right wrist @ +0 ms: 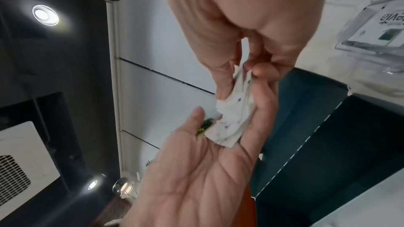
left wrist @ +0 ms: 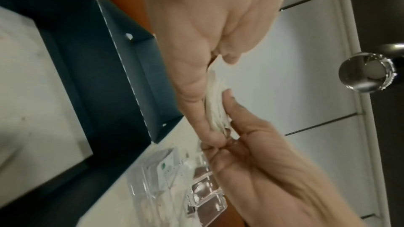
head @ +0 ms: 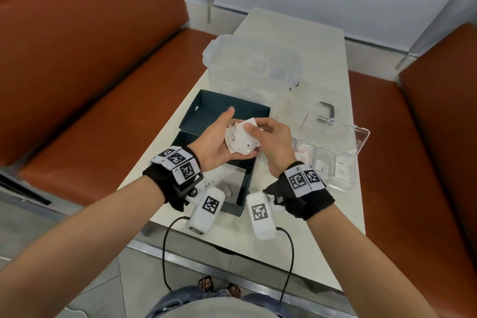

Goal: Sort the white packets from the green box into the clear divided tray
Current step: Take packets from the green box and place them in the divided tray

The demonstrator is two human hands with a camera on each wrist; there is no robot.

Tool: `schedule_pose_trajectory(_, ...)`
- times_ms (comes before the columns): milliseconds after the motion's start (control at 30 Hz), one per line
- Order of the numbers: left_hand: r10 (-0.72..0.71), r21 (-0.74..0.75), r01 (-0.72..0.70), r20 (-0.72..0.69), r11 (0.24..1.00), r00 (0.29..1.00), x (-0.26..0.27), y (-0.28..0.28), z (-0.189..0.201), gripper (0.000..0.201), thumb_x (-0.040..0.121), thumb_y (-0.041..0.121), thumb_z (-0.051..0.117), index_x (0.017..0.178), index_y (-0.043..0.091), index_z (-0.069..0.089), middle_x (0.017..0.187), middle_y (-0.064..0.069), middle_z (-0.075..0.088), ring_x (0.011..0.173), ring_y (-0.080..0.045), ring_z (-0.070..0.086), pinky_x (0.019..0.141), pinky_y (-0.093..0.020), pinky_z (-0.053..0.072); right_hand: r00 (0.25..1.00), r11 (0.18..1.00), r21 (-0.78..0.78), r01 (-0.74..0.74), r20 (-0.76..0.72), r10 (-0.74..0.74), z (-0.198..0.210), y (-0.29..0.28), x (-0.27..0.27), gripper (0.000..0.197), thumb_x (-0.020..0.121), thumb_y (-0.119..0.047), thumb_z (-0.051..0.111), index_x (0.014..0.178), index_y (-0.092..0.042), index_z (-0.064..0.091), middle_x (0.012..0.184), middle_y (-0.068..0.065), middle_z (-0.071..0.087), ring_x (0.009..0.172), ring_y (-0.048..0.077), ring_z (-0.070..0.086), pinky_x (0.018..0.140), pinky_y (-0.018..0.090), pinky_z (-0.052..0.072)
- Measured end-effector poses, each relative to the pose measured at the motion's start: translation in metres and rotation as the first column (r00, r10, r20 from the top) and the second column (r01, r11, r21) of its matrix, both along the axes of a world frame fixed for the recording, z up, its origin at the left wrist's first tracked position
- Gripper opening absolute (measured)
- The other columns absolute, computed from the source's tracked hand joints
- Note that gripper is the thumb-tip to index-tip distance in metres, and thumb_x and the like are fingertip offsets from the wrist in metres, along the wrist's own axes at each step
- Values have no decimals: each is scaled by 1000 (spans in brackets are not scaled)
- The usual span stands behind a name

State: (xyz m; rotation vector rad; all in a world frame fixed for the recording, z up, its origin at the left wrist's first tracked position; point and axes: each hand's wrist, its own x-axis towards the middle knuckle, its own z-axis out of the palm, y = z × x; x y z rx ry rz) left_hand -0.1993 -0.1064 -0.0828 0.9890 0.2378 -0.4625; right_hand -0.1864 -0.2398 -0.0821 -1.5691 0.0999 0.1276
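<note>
Left hand: palm up, fingers loosely cupped under a stack of white packets, above the green box.
Right hand: thumb and fingers pinch the stack's top packet.
Clear divided tray: near the surface's right edge, packets inside.
Writing: packet print too blurred to read.
</note>
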Motion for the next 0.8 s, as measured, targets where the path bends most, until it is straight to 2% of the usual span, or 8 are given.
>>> schedule_pose_trajectory(67, -22, 14, 22, -10, 1000, 1000, 2, -7, 2, 45, 100, 43, 43, 120, 4, 56, 115, -22, 64, 94, -29, 69, 71, -39, 59, 999, 999, 22, 30, -26, -29, -1, -4, 1, 11, 86, -11, 69, 96, -8, 65, 90, 10, 69, 87, 26, 67, 78, 39, 56)
schedule_pose_trajectory(133, -40, 126, 36, 34, 991, 999, 1, -11, 1, 23, 97, 21, 55, 117, 9, 58, 114, -18, 65, 92, -25, 70, 69, -32, 58, 997, 999, 46, -16, -73, 20, 0, -13, 2, 14, 90, -15, 65, 100, -7, 65, 94, 13, 69, 84, 27, 67, 77, 39, 56)
schedule_pose_trajectory(233, -29, 200, 14, 72, 980, 997, 3, -13, -4, 23, 92, 1, 58, 112, 13, 60, 108, -14, 66, 88, -22, 71, 65, -28, 57, 989, 994, 53, -92, -110, 97, 4, -31, 3, 16, 94, -14, 59, 106, -5, 65, 89, 11, 66, 68, 18, 60, 60, 26, 51)
schedule_pose_trajectory(333, -17, 200, 5, 61, 980, 998, 5, -16, -1, 26, 91, -2, 58, 112, 13, 60, 108, -15, 67, 86, -24, 72, 60, -27, 57, 993, 998, 31, -53, -107, 57, 7, -51, 7, 18, 95, -6, 53, 109, -4, 66, 80, 6, 61, 63, 13, 53, 56, 22, 47)
schedule_pose_trajectory(433, -35, 243, 14, 79, 970, 996, 9, -23, 1, 26, 89, -3, 61, 109, 12, 60, 108, -15, 68, 84, -23, 70, 57, -25, 55, 997, 998, -49, -41, -67, 37, 12, -66, 11, 19, 93, -4, 54, 108, -6, 67, 82, 5, 58, 66, 13, 52, 57, 22, 46)
schedule_pose_trajectory(533, -89, 304, 47, 128, 951, 988, 13, -35, 3, 28, 86, -5, 64, 110, 11, 61, 106, -14, 68, 83, -20, 68, 60, -25, 56, 995, 968, -233, -90, 13, 95, 18, -77, 15, 19, 91, -10, 60, 109, -12, 67, 80, 1, 63, 66, 11, 55, 58, 20, 48)
schedule_pose_trajectory(633, -118, 335, 54, 175, 941, 978, 20, -49, 6, 36, 86, -4, 66, 120, 1, 56, 111, -17, 65, 84, -22, 68, 61, -26, 56, 988, 915, -391, -98, 73, 137, 25, -86, 21, 17, 87, -9, 65, 103, -12, 70, 74, 1, 64, 63, 10, 56, 57, 19, 49)
schedule_pose_trajectory(800, -86, 275, 27, 203, 961, 975, 35, -65, 15, 32, 86, 0, 68, 116, 5, 58, 101, -13, 67, 76, -19, 70, 55, -24, 55, 985, 913, -408, 3, 157, 66, 39, -110, 38, 10, 86, -5, 66, 95, -6, 71, 72, 4, 65, 58, 9, 57, 56, 19, 51)
